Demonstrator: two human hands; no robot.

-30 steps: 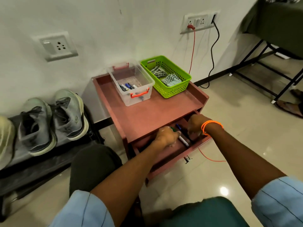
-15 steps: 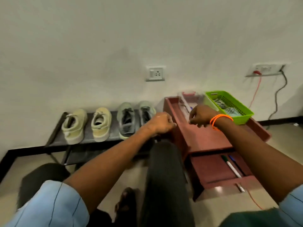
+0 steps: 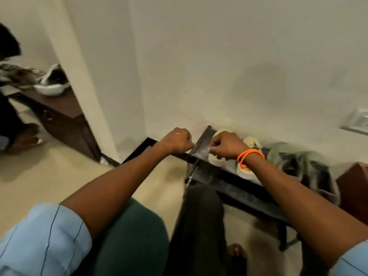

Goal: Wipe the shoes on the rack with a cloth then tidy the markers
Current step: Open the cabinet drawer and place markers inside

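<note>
Cream shoes [image 3: 246, 172] are sitting on the rack [image 3: 235, 188] at two o'clock, I'm curling my left hand [image 3: 176, 140] and right hand [image 3: 226, 145] emptily; no cloth or markers showing, so I'm judging both jobs unfinished.

Bare floor [image 3: 59, 176] left of rack [image 3: 237, 186]

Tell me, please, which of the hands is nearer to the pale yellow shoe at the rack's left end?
The right. The right hand, wearing the orange bracelet, overlaps the pale yellow shoe in the image, just above it. The left hand is off to the shoe's left, past the rack end.
</note>
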